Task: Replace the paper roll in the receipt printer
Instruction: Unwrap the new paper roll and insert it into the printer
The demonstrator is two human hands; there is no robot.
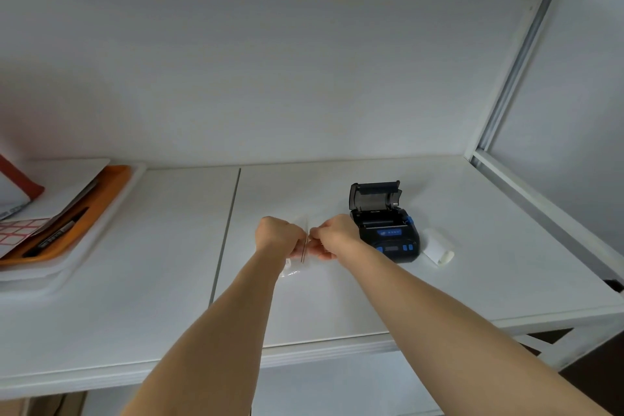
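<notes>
- Writing on the printer (pixel 385 226) label is too blurred to read.
- Your left hand (pixel 275 235) and right hand (pixel 332 236) both pinch a clear plastic wrapper (pixel 304 248), fingers curled.
- Printer sits lid-up toward the table (pixel 135 314) back-right; a white paper roll (pixel 438 248) lies just beside it.

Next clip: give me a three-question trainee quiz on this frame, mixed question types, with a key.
1. True or false: the receipt printer has its lid shut.
2. Where does the loose paper roll lie relative to the printer?
A. to its right on the table
B. inside its bay
C. on the orange tray
3. Fill in: the left hand and right hand both pinch a clear plastic ____ between them.

Key: 1 false, the lid stands open; 2 A; 3 wrapper, what it contains cannot be told.
</notes>
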